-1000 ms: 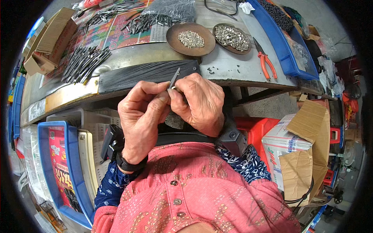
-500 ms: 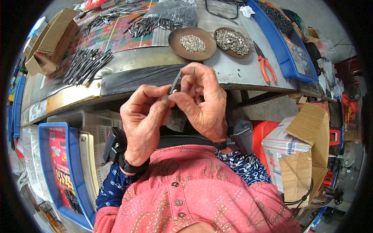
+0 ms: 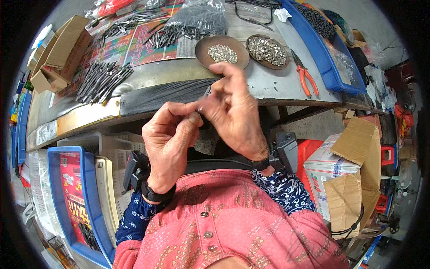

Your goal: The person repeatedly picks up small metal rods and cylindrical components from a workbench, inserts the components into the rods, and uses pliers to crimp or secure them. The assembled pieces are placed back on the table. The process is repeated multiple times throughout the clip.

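Note:
In front of my chest, my left hand (image 3: 170, 139) pinches a thin dark-grey strip (image 3: 207, 91) between thumb and forefinger; most of the strip is hidden by fingers. My right hand (image 3: 237, 112) is closed around its other end, the thumb blurred against my left fingertips and the index finger arched above. A tiny bright spot shows at the right thumb; what it is I cannot make out. Beyond my hands on the table stand a round brown dish (image 3: 201, 51) of small silvery pieces and a second dish (image 3: 287, 58) heaped with silvery metal bits.
Red-handled pliers (image 3: 307, 80) lie right of the dishes, beside a long blue tray (image 3: 333, 67). Thin black pieces (image 3: 102, 81) are bundled on the table's left, near a cardboard box (image 3: 65, 51). A blue crate (image 3: 56, 179) sits lower left, an opened carton (image 3: 345, 179) lower right.
My right thumb has shifted up onto the left fingertips, and the right hand has moved slightly. Less of the strip shows now. The whole view has shifted a little.

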A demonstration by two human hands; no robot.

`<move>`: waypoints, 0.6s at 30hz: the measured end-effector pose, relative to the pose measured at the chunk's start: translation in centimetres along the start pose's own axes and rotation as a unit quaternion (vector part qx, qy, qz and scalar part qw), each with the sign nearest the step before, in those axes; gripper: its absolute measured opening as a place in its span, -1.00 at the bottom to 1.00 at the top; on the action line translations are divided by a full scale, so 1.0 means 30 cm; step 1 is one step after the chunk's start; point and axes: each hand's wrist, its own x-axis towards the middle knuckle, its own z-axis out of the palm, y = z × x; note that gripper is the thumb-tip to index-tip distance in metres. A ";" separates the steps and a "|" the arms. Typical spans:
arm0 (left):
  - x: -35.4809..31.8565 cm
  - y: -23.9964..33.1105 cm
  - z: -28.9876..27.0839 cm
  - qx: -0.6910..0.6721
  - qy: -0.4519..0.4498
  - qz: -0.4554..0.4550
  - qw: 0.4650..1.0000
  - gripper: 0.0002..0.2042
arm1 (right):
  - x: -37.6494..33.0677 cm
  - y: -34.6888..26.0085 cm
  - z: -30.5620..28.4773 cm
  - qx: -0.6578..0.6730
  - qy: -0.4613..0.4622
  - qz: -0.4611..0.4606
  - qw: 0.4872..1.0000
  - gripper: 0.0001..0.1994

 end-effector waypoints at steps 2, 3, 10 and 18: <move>-0.004 0.003 -0.006 0.008 0.005 -0.009 1.000 -0.87 | 0.014 0.007 -0.007 0.017 0.025 -0.017 0.999 -0.45; -0.002 0.003 -0.008 -0.001 -0.002 -0.001 1.000 -0.87 | 0.012 0.005 -0.018 0.012 0.021 -0.030 0.999 -0.45; -0.001 0.005 -0.010 0.012 -0.002 -0.008 1.000 -0.88 | 0.008 0.001 -0.006 0.000 0.025 0.002 1.000 -0.50; 0.003 0.000 -0.007 -0.028 -0.001 -0.005 1.000 -0.88 | 0.003 0.006 0.006 0.002 0.022 0.004 1.000 -0.47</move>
